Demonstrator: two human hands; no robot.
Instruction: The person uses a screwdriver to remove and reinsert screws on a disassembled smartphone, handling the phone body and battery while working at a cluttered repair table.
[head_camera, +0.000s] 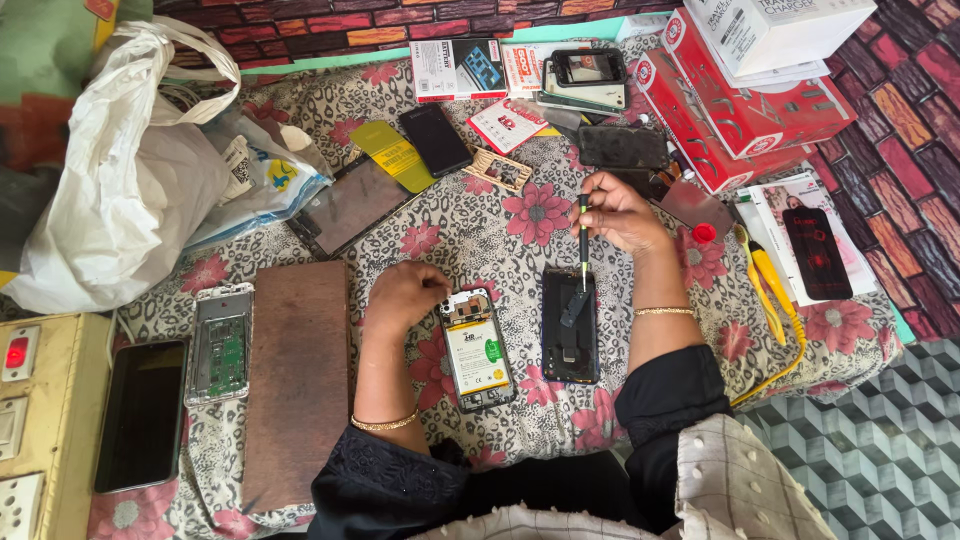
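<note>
My left hand (402, 296) rests on the flowered cloth with its fingertips on the top left corner of an opened phone (477, 350) whose battery and yellow board show. My right hand (620, 212) grips a thin dark screwdriver (583, 240) held upright, its tip down at the top edge of a black phone back panel (570, 325) lying just right of the opened phone. Both wrists wear gold bangles.
A brown wooden board (295, 380) lies left of my left arm, with a bare phone frame (220, 343) and a dark phone (142, 415) beyond it. White plastic bags (120, 190) sit far left. Red boxes (745, 110), phones and packets crowd the back; yellow pliers (770, 290) lie right.
</note>
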